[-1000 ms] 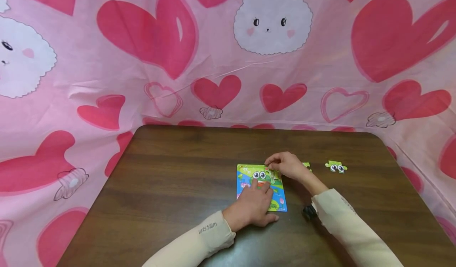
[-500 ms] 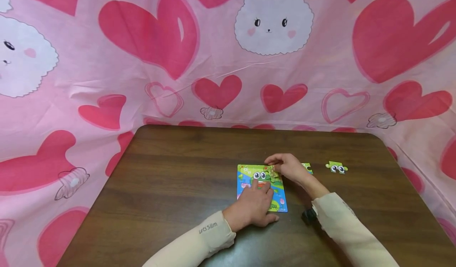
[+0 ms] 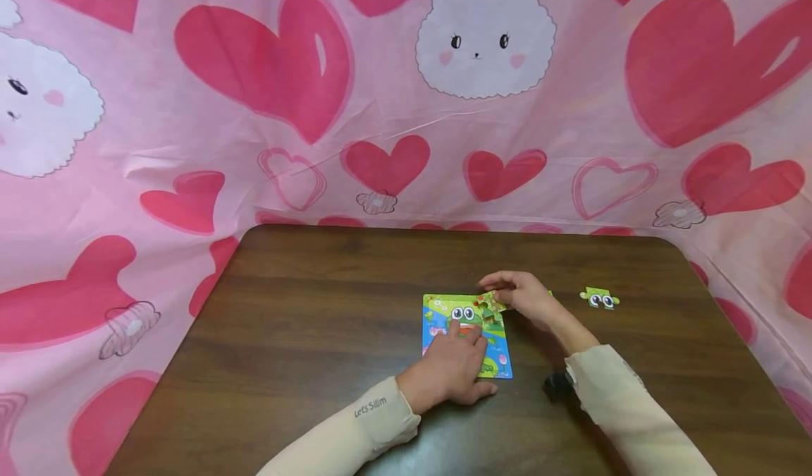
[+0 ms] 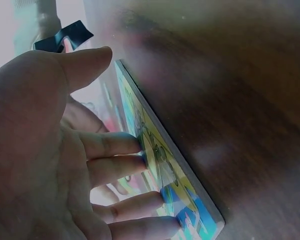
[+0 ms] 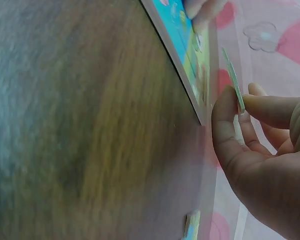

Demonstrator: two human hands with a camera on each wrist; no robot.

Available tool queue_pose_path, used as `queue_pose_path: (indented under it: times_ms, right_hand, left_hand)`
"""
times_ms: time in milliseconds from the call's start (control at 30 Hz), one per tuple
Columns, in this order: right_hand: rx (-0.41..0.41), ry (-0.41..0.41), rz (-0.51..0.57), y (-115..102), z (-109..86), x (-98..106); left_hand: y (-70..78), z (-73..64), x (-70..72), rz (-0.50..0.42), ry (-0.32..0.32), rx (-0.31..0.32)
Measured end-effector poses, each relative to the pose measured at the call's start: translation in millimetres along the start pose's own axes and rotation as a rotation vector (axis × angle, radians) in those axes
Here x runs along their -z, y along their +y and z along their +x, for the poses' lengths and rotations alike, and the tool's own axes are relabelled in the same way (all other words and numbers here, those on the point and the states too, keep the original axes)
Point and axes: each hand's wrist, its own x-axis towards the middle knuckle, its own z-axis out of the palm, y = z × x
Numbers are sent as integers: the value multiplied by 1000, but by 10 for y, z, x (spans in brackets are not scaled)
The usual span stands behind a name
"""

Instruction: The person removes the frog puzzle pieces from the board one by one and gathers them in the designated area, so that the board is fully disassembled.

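Observation:
A colourful jigsaw board [image 3: 500, 349] with a big-eyed green frog picture lies on the brown table. My left hand [image 3: 453, 364] rests on its lower middle with fingers straight, hiding part of the picture. In the left wrist view, the fingertips [image 4: 136, 142] touch the board's surface. My right hand [image 3: 525, 298] is at the board's upper right corner. Between thumb and finger it pinches a thin green jigsaw piece [image 5: 232, 77], tilted and seen nearly edge-on in the right wrist view, raised above the board.
A loose jigsaw piece with two eyes [image 3: 600, 298] lies on the table [image 3: 304, 335] to the right. Another piece [image 5: 192, 225] lies closer to the board, mostly hidden behind my right hand in the head view. A pink heart-patterned cloth [image 3: 393, 109] hangs behind the table.
My right hand has shifted slightly right, and the piece in it has come up and tilted at the board's corner. It covers more of the nearby loose piece. My left hand has stayed put.

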Motion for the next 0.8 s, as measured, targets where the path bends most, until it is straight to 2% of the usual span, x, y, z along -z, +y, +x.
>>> queue_pose_path:
  times_ms: [300,400,567,800]
  right_hand:
    - [-59,55,110,124,-110,189]
    - [-66,65,112,147,-150,252]
    - [-57,91,115,169,-221,373]
    - [-46,133,239,248,-341,614]
  left_hand:
    - [35,-19,-44,9,43,1]
    - [31,-19,-52,10,43,1]
    - [28,-17,-56,10,47,3]
    - [18,-28,-35,8,40,-2]
